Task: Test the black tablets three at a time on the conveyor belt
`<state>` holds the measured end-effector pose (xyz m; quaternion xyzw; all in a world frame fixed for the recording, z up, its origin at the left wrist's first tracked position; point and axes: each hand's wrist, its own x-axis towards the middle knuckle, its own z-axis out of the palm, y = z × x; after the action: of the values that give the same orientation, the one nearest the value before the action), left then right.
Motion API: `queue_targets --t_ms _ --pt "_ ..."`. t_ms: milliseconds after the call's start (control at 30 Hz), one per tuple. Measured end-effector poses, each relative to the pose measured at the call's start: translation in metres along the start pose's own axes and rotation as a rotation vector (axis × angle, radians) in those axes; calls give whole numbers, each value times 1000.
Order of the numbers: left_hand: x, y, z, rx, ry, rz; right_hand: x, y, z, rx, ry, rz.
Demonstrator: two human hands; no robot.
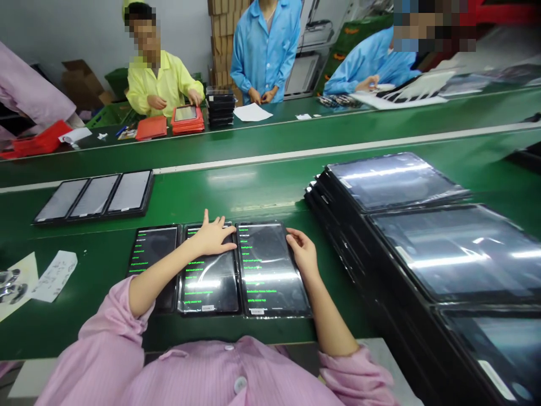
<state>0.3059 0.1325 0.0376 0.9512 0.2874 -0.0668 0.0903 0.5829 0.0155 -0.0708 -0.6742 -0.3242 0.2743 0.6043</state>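
Three tablets lie side by side on the green bench before me, their dark screens showing lists of green text. Over the upper part of the middle tablet point(211, 287) my left hand point(211, 237) is spread, its fingertips reaching the edge of the right tablet point(270, 276). My right hand point(303, 254) is at the upper right edge of that right tablet, with thumb and fingers curled at its side; whether they grip it is unclear. The left tablet point(158, 248) is partly covered by my left forearm.
Tall stacks of tablets point(397, 180) stand on the right. Three tablets with pale screens point(93, 194) lie in a black tray at the back left. Paper slips point(54, 276) are at the left. Across the raised ledge point(270, 149), co-workers stand by red cases point(188, 119).
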Motion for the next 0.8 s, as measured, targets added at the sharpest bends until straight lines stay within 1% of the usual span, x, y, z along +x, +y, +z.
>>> queue_targets --t_ms 133,333,400,433,467,500,533,600,633,667,700,733,767,800 --pt "3 0 2 31 17 31 0 0 -2 -2 -7 -15" --pt "9 1 0 -34 -8 24 7 7 -3 -37 3 -16" --pt "2 -3 -1 -64 -22 34 8 7 -4 -45 0 -24" --pt "-7 -6 -2 -84 -16 27 7 6 -6 -49 -13 -28" --pt "-21 -12 -1 -99 10 -3 5 6 -9 -55 -31 -30" --pt "-39 -19 1 -109 53 -55 1 6 -15 -67 -50 -29" --pt "-62 -28 4 -106 122 -150 -5 6 -21 -83 -67 -24" --pt "-121 -51 17 -87 291 -424 -20 8 -37 -122 -87 0" --pt "-154 -63 27 -129 364 -581 -29 9 -45 -140 -91 19" --pt "-188 -75 37 -227 413 -729 -38 10 -52 -156 -101 44" --pt "-219 -85 48 -370 444 -866 -46 9 -57 -175 -122 70" --pt "-247 -92 59 -539 446 -994 -52 8 -61 -200 -149 88" --pt "-271 -96 69 -742 425 -1082 -58 6 -63 -234 -174 92" --pt "-289 -97 78 -929 404 -1141 -62 2 -65 -281 -197 86"
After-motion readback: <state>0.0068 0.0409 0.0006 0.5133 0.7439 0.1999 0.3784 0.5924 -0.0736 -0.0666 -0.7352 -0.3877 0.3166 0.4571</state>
